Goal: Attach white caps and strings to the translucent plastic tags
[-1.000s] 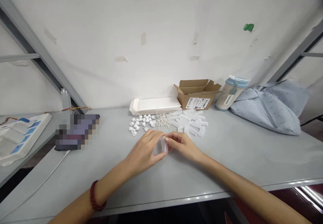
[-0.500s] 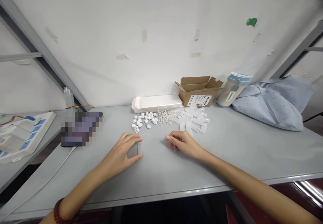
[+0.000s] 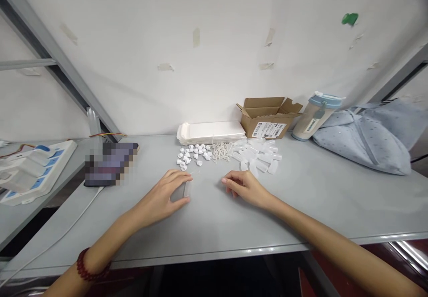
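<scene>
My left hand [image 3: 170, 194] holds a small translucent plastic tube [image 3: 187, 188] at the table's middle, with thumb at its near end and fingers at its far end. A thin white string [image 3: 197, 172] shows just beyond the tube. To the right, my right hand [image 3: 240, 186] rests low over the table with fingers curled and thumb against the index finger. Whatever it may pinch is hidden. Beyond both hands lie several small white caps [image 3: 199, 163], a heap of short white strings [image 3: 220, 152] and a pile of translucent tubes [image 3: 265, 158].
Behind the piles sit a stack of flat white trays [image 3: 214, 129] and an open cardboard box [image 3: 264, 127]. A tumbler [image 3: 312, 118] and a blue cloth bag [image 3: 361, 143] stand right. Left are a blurred phone [image 3: 112, 163], its cable [image 3: 67, 234] and a power strip [image 3: 56, 167].
The camera view has shifted slightly, so the whole scene sits a little differently in the picture. Both hands keep nearly the same pose, and the tube stays in my left hand.
</scene>
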`<action>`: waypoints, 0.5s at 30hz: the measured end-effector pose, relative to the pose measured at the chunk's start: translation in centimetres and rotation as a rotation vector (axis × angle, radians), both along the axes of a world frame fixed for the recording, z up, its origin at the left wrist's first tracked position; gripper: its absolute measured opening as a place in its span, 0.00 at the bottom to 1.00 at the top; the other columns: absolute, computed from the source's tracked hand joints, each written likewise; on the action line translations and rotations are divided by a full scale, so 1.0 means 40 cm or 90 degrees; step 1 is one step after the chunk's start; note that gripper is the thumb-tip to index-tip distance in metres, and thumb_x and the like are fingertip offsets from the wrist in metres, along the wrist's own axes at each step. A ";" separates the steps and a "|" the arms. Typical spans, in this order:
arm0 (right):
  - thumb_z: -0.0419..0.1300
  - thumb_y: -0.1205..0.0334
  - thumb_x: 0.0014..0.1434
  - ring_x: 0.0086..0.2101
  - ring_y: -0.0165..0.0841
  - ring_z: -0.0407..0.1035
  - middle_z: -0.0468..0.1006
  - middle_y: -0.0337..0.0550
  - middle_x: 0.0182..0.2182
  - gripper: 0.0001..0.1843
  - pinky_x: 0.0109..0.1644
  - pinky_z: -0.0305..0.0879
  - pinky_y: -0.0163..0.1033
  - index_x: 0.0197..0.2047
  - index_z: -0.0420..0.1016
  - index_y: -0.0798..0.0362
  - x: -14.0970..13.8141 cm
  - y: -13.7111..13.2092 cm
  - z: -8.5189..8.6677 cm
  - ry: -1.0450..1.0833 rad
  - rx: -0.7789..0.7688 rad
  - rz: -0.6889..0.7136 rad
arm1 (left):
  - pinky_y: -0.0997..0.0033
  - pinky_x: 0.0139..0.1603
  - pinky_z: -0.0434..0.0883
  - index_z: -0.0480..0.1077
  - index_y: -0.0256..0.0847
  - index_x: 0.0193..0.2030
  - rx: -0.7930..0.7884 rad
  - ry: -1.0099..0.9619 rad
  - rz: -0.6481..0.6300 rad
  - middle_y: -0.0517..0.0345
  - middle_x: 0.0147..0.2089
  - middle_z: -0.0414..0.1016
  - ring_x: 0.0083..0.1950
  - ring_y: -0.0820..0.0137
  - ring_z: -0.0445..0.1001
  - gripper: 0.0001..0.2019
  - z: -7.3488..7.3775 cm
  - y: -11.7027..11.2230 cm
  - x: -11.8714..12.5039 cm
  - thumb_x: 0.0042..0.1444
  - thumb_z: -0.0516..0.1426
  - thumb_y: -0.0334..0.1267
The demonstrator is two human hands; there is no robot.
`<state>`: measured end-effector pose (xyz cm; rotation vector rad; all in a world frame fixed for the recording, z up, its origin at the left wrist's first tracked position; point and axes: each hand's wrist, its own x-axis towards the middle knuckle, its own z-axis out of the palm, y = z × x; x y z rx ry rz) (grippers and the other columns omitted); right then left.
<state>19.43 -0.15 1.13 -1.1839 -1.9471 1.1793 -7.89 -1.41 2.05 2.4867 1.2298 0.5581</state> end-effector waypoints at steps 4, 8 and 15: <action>0.52 0.52 0.62 0.21 0.26 0.64 0.72 0.39 0.23 0.17 0.27 0.60 0.33 0.31 0.72 0.56 -0.001 -0.001 -0.002 0.001 0.005 0.001 | 0.51 0.60 0.64 0.65 0.46 0.57 0.003 -0.006 0.005 0.51 0.58 0.68 0.62 0.57 0.61 0.21 -0.008 -0.001 0.000 0.55 0.57 0.42; 0.52 0.52 0.62 0.21 0.26 0.64 0.72 0.39 0.23 0.17 0.26 0.59 0.32 0.32 0.72 0.56 -0.002 -0.001 -0.002 0.004 -0.004 0.000 | 0.50 0.60 0.63 0.65 0.44 0.57 0.004 0.004 0.008 0.49 0.60 0.67 0.63 0.57 0.60 0.22 -0.013 0.000 0.000 0.55 0.57 0.43; 0.52 0.52 0.62 0.21 0.26 0.64 0.73 0.39 0.23 0.17 0.26 0.60 0.32 0.31 0.72 0.56 -0.001 0.000 -0.002 0.006 0.002 0.004 | 0.50 0.59 0.65 0.67 0.45 0.55 0.005 -0.003 0.004 0.50 0.58 0.69 0.62 0.56 0.62 0.20 -0.011 0.003 -0.003 0.55 0.57 0.43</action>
